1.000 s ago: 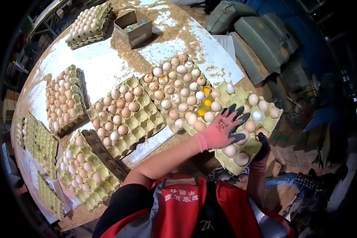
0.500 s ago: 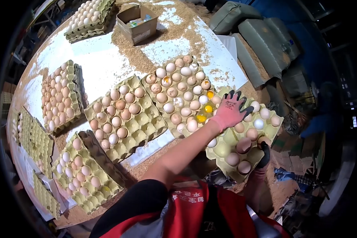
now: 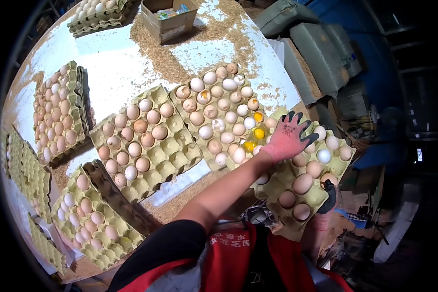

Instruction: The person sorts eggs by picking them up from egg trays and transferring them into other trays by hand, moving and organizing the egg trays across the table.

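Note:
My left hand [image 3: 286, 138], in a pink glove with black fingertips, lies with spread fingers over the far left part of an egg tray [image 3: 273, 184]. The tray is tilted and carries several brown and pale eggs [image 3: 302, 184]. At its near right edge my right hand [image 3: 329, 197], gloved the same way, grips the tray beside a brown egg [image 3: 329, 180]; part of this hand is hidden below the rim. Just left of my left hand, a tray of cracked eggs [image 3: 210, 112] holds broken shells and bare yolks [image 3: 259, 133].
Left of these stand a half-filled egg tray [image 3: 173, 158], another part-filled tray [image 3: 95, 250] and a stacked full tray [image 3: 58, 112]. A cardboard box [image 3: 168, 24] sits on the husk-strewn white table [image 3: 117, 68]. Wrapped green bales [image 3: 319, 56] lie at the far right.
The tray between my hands has shifted slightly right and toward me, its near corner lower. Both hands have moved with it. The view has shifted too.

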### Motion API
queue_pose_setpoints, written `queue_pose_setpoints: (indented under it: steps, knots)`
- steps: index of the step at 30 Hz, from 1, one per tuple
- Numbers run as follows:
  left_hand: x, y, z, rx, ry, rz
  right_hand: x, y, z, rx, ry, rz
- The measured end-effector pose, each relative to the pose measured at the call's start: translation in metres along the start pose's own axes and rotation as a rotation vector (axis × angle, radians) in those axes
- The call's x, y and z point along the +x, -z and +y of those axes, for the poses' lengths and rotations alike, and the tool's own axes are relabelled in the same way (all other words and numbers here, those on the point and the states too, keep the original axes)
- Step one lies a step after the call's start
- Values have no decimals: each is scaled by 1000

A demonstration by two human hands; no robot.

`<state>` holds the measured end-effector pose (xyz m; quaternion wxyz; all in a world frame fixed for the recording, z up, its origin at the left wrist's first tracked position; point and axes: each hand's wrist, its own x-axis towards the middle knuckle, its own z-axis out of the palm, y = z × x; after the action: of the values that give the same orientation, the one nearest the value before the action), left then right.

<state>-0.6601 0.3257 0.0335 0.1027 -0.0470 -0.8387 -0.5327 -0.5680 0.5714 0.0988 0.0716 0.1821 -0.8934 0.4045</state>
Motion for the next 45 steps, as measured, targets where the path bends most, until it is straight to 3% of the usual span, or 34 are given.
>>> queue_pose_setpoints:
  steps: [1, 2, 4, 7, 21, 25, 31, 32, 35, 41, 45]
  knots:
    - [0, 0, 0, -10, 1, 12, 3, -2, -4, -41, 39, 4]
    - [1, -1, 0, -19, 3, 22, 4, -4, -10, 201, -143, 72]
    - [0, -2, -1, -42, 8, 27, 6, -6, -16, 331, -258, 125]
    - [0, -6, -3, -77, 15, 12, -2, 3, -1, 172, -164, 102]
    - [5, -6, 1, -111, 5, -25, 20, -5, -48, 485, -423, 168]
    - [4, -21, -1, -138, 12, -47, 20, 5, -39, 702, -453, 190]
    - [1, -23, 0, -176, 31, -61, 14, 3, -57, -15, -78, 40]
    - [2, -21, 1, -155, 21, -57, 9, 7, -48, -284, 58, 39]
    - [1, -26, -1, -130, 16, -37, 2, 7, -36, -105, -35, 107]
    - [-4, -22, 4, -96, 27, -63, -30, 32, 52, 573, -307, 240]
    - [0, -30, 1, -30, 1, 65, -25, 23, 71, 960, -475, 145]
